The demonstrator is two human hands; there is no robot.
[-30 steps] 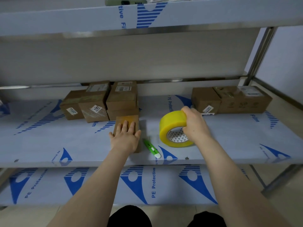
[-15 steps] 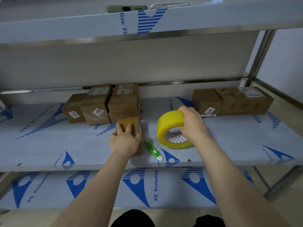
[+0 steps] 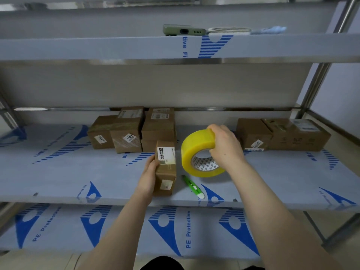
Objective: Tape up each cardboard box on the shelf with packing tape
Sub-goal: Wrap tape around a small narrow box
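yellow tape, brown boxes, blue-printed shelf

yellow tape roll (image 3: 196,151) with a white, dark-triangled core; left of it a brown box (image 3: 166,168) with white labels; below it a green-and-white cutter (image 3: 191,186); pale grey shelf (image 3: 78,172), blue markings.

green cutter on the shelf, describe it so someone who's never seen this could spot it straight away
Look at the middle shelf, near its front edge, between the two forearms. Just below the big yellow tape roll held by the right hand, and right of the small box the left hand grips, lies the green cutter. It is the only slim bright-green thing there, with a white tip.
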